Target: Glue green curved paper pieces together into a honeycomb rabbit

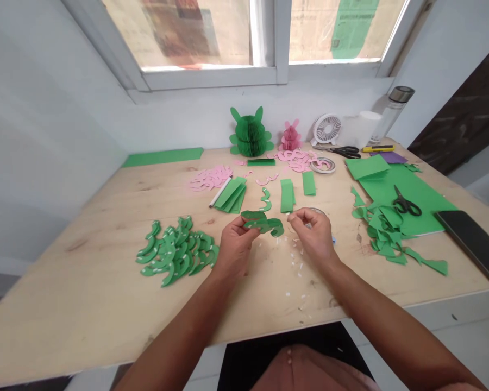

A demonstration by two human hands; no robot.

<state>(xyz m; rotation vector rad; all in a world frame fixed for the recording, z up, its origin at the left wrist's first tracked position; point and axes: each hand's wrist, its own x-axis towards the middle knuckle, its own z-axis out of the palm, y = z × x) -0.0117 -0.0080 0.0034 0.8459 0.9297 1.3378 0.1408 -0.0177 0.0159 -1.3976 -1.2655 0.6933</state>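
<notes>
My left hand [235, 245] pinches a wavy green paper cutout [264, 224] between thumb and fingers above the table. Just right of the cutout, my right hand [315, 236] is closed in a pinch. A tiny whitish bit seems to be at its fingertips, too small to make out. Behind that hand a round object is mostly hidden. Another wavy green cutout [265, 200] with white marks lies beyond the held one. To the left is a heap of similar green cutouts [175, 251], many with small white strips. White paper bits [295, 266] are scattered below my hands.
Folded green papers [231, 195], pink cutouts [212, 178] and a tape roll [323, 165] lie farther back. Green and pink paper figures [250, 136] stand by the wall near a small fan [326, 129]. At right are black scissors [407, 203], green scraps [385, 228] and a phone [472, 241].
</notes>
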